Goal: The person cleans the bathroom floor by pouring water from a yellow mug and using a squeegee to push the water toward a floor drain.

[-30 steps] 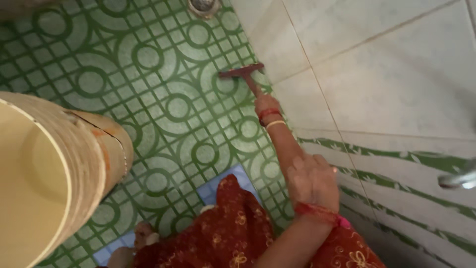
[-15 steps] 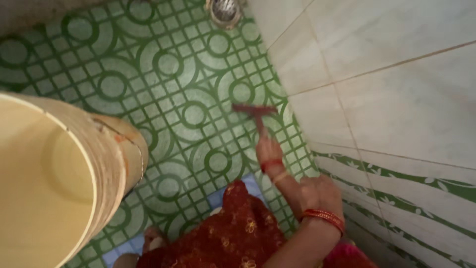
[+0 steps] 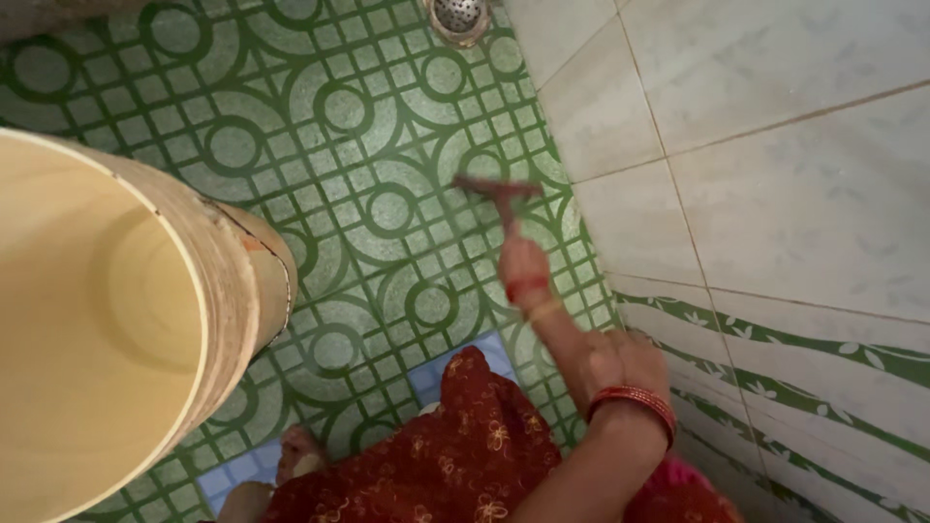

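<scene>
- Green patterned tile floor (image 3: 320, 126) fills the view. A pale tiled wall (image 3: 775, 145) runs down the right side.
- Big cream bucket (image 3: 116, 320) stands on the floor at left, well apart from the work.
- Red printed garment (image 3: 455, 446) at bottom centre, with a bare foot (image 3: 295, 450) just beside it.
- Right hand (image 3: 615, 363): grip closed around the near end of the long-handled scrubber (image 3: 496, 189).
- Scrubber head sits on the floor near the wall joint. It's motion-blurred.
- Left hand out of shot.
- Drain (image 3: 457, 15) at the top edge, beyond the head.
- My read: mid-stroke on the tiles along the wall. Next stroke needs the head flat and steady downward pressure.
</scene>
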